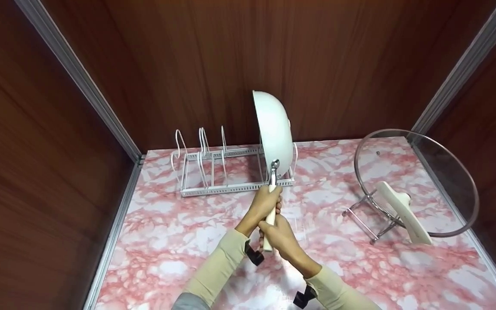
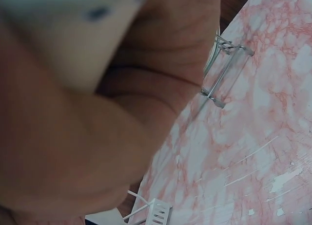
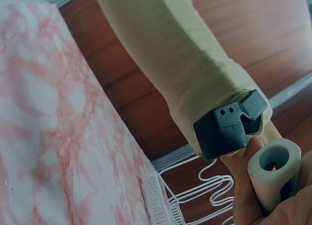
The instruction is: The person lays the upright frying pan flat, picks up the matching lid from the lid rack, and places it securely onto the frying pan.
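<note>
A white wok [image 1: 274,129] stands on its edge at the right end of a white wire pan rack [image 1: 230,189], its open side facing left. Whether it bears on the rack cannot be told. Its long pale handle [image 1: 269,217] points toward me. My left hand [image 1: 266,203] grips the handle close to its metal joint, and my right hand [image 1: 280,234] grips it lower, near the end. In the right wrist view the hollow handle end [image 3: 275,166] pokes out beside the fingers. Skin and the blurred handle fill much of the left wrist view.
At the right a glass lid [image 1: 446,185] with a pale handle grip [image 1: 405,213] leans on a metal wire stand [image 1: 362,224]. Brown wood-look panels [image 1: 187,64] enclose the pink marbled tabletop [image 1: 166,258] at the back and sides. Several wire dividers [image 1: 203,142] rise from the rack.
</note>
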`<state>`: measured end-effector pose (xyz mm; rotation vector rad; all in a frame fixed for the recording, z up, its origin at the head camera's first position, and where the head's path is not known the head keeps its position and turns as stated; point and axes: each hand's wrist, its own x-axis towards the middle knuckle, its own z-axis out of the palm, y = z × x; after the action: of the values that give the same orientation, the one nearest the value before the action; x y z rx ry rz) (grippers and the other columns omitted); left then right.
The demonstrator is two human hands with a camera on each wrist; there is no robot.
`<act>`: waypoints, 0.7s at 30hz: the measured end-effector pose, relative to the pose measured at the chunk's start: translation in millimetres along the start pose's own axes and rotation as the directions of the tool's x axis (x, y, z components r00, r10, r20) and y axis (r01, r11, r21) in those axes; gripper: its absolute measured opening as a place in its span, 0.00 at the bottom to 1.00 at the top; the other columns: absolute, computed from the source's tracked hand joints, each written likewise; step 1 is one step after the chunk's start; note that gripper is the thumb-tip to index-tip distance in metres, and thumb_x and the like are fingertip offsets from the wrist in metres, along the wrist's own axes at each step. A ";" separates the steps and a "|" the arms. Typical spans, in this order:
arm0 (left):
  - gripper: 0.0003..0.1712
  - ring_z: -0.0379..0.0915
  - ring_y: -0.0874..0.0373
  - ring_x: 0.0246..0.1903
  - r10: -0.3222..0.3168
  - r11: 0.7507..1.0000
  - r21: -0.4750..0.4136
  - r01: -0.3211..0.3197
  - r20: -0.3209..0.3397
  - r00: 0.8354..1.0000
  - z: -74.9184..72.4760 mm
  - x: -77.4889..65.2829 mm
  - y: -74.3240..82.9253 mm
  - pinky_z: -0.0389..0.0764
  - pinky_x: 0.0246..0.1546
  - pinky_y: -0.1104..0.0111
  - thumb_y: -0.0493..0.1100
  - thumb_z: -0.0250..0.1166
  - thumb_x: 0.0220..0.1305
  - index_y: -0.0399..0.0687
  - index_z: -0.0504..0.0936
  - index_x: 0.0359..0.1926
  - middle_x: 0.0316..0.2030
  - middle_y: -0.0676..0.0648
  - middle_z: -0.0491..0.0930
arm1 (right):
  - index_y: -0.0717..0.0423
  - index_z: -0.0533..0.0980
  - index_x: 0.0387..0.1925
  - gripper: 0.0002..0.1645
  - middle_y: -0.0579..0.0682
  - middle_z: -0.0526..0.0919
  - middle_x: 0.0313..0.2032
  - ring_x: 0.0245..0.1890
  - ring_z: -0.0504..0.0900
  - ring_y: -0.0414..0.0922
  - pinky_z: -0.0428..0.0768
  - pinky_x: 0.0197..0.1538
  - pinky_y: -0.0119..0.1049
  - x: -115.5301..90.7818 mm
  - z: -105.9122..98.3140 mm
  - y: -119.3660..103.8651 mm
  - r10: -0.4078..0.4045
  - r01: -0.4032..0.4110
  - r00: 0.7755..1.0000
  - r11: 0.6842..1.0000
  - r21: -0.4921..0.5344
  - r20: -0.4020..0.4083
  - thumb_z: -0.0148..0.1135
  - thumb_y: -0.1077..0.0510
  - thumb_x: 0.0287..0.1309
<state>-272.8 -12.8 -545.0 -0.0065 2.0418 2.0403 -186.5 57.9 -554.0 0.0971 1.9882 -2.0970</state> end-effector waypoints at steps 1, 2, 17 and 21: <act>0.14 0.66 0.67 0.12 0.001 1.000 0.001 -0.001 0.001 1.000 0.2 0.0 0.1 0.72 0.13 0.76 0.42 0.55 0.73 0.47 0.71 0.27 0.15 0.55 0.70 | 0.63 0.70 0.40 0.05 0.48 0.73 0.20 0.13 0.75 0.40 0.79 0.16 0.34 -0.1 0.0 -0.6 0.003 -0.003 1.000 1.000 0.003 0.000 0.55 0.65 0.63; 0.14 0.66 0.67 0.12 0.001 1.000 0.003 -0.001 0.001 1.000 0.3 -0.1 0.4 0.72 0.13 0.77 0.42 0.55 0.73 0.47 0.71 0.27 0.15 0.55 0.70 | 0.63 0.70 0.40 0.05 0.48 0.73 0.20 0.13 0.75 0.40 0.79 0.16 0.34 -0.1 -0.1 -0.8 0.000 0.000 1.000 1.000 0.003 0.001 0.54 0.65 0.63; 0.13 0.66 0.66 0.12 0.006 0.999 -0.036 -0.005 0.014 1.000 -1.7 -0.5 6.1 0.72 0.13 0.76 0.40 0.55 0.73 0.48 0.71 0.27 0.15 0.54 0.70 | 0.63 0.70 0.38 0.04 0.47 0.74 0.19 0.13 0.76 0.39 0.82 0.17 0.36 -0.9 -0.1 -7.0 -0.019 0.019 1.000 1.000 -0.016 0.022 0.53 0.66 0.61; 0.14 0.66 0.67 0.12 0.019 0.999 -0.049 -0.018 0.025 1.000 -1.5 -0.2 11.7 0.72 0.13 0.76 0.40 0.54 0.73 0.49 0.70 0.27 0.15 0.54 0.69 | 0.63 0.70 0.39 0.05 0.48 0.74 0.19 0.13 0.76 0.39 0.81 0.17 0.36 -1.7 -0.3 -12.1 -0.023 0.023 1.000 1.000 -0.012 0.013 0.54 0.66 0.61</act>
<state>-274.9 -14.1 -533.5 0.0293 1.9837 2.0908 -187.6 58.9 -541.8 0.0590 2.0037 -2.0939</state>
